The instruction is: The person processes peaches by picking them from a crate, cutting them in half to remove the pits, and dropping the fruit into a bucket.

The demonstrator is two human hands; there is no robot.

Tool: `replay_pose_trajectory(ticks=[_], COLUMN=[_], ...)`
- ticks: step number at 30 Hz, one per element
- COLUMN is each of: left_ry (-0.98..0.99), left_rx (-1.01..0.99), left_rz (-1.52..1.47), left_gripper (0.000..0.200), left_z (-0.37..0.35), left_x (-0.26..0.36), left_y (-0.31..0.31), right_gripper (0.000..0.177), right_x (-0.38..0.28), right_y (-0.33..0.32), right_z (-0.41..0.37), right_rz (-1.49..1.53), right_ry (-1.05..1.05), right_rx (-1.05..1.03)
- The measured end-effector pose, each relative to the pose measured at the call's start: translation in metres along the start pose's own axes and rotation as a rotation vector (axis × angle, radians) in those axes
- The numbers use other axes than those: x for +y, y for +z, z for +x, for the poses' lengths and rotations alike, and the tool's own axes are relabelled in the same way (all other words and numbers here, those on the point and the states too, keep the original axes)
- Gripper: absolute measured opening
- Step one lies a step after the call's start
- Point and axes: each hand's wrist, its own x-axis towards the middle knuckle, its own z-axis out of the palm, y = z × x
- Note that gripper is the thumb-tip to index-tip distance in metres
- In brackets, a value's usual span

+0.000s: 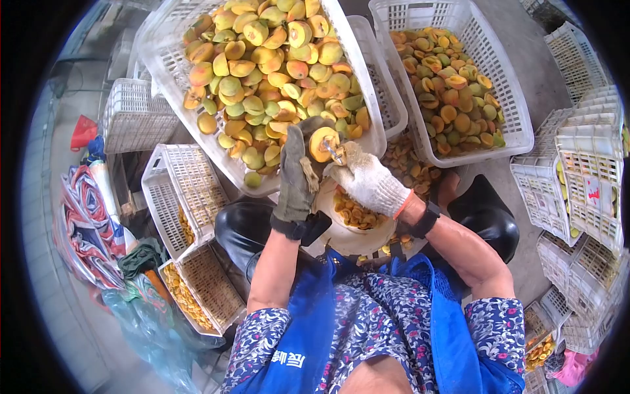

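Observation:
My left hand (296,180), in a grey-green glove, holds a halved peach (319,145) with its cut face towards my right hand. My right hand (372,182), in a dirty white knit glove, is closed around a small metal pitting tool (335,153). The tool's metal end meets the peach's cut face; its handle is hidden in the glove. Just beyond both hands stands a big white crate (262,180) heaped with yellow-green peach halves (275,79). Below my hands, between my knees, a cream tub (351,241) contains orange fruit pieces (357,215).
A second white crate (518,134) at the upper right holds darker peach halves (456,92). Stacked crates (590,177) line the right side. Tipped crates (203,282) with orange pieces lie at left, beside striped cloth (88,223) and plastic sheeting (154,335).

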Motion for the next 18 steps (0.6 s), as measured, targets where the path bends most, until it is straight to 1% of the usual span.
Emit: replay_pose_trajectory(ticks=[1, 2, 3, 5, 6, 8, 9, 10, 11, 12, 13, 14, 15, 16, 17, 18], left_ry=[-0.118, -0.123, -0.124, -0.064, -0.079, -0.111, -0.136, -0.140, -0.028, 0.085, 0.080, -0.003, -0.085, -0.126, -0.126, -0.139], left_rx=[-0.022, -0.116, -0.116, -0.034, -0.016, -0.014, -0.018, -0.015, -0.082, -0.149, -0.146, -0.125, -0.104, -0.157, -0.157, -0.230], left_rz=[-0.159, -0.125, -0.126, -0.052, -0.058, -0.098, -0.139, -0.138, 0.076, 0.289, 0.290, 0.240, 0.189, 0.129, 0.127, 0.081], left_gripper=[0.046, 0.046, 0.046, 0.045, 0.044, 0.044, 0.044, 0.044, 0.044, 0.044, 0.044, 0.045, 0.046, 0.046, 0.046, 0.047], left_z=[0.003, 0.009, 0.010, 0.009, 0.005, 0.003, 0.004, 0.005, 0.009, 0.010, 0.009, 0.008, 0.008, 0.010, 0.014, 0.015], left_x=[0.004, -0.001, -0.003, -0.006, -0.005, -0.007, -0.007, -0.008, -0.009, -0.009, -0.008, -0.007, -0.007, -0.006, -0.007, -0.009], left_y=[0.004, -0.005, -0.005, 0.001, 0.004, 0.000, -0.002, -0.006, -0.012, -0.016, -0.016, -0.014, -0.013, -0.016, -0.020, -0.025], right_gripper=[0.021, 0.020, 0.020, 0.022, 0.022, 0.025, 0.025, 0.030, 0.035, 0.035, 0.034, 0.033, 0.033, 0.032, 0.032, 0.029], right_x=[-0.001, 0.000, 0.000, -0.002, -0.003, -0.008, -0.008, -0.009, -0.010, -0.009, -0.007, -0.006, -0.005, -0.005, -0.004, -0.001], right_y=[0.005, 0.008, 0.009, 0.005, 0.002, -0.008, -0.015, -0.021, -0.023, -0.017, -0.009, -0.004, -0.001, -0.005, -0.009, -0.019], right_z=[0.001, 0.002, 0.001, 0.006, 0.009, 0.018, 0.020, 0.020, 0.020, 0.019, 0.017, 0.015, 0.012, 0.013, 0.014, 0.016], right_rz=[-0.007, -0.017, -0.018, 0.284, 0.285, 0.831, 0.833, 0.824, 0.815, 0.820, 0.738, 0.656, 0.658, 0.791, 0.922, 1.102], right_ry=[-0.011, -0.021, -0.020, 0.099, 0.103, 0.536, 0.539, 0.550, 0.560, 0.563, 0.534, 0.504, 0.507, 0.555, 0.599, 0.708], right_rx=[-0.007, -0.014, -0.015, 0.043, 0.041, -0.177, -0.178, -0.232, -0.287, -0.291, -0.314, -0.336, -0.338, -0.377, -0.417, -0.526])
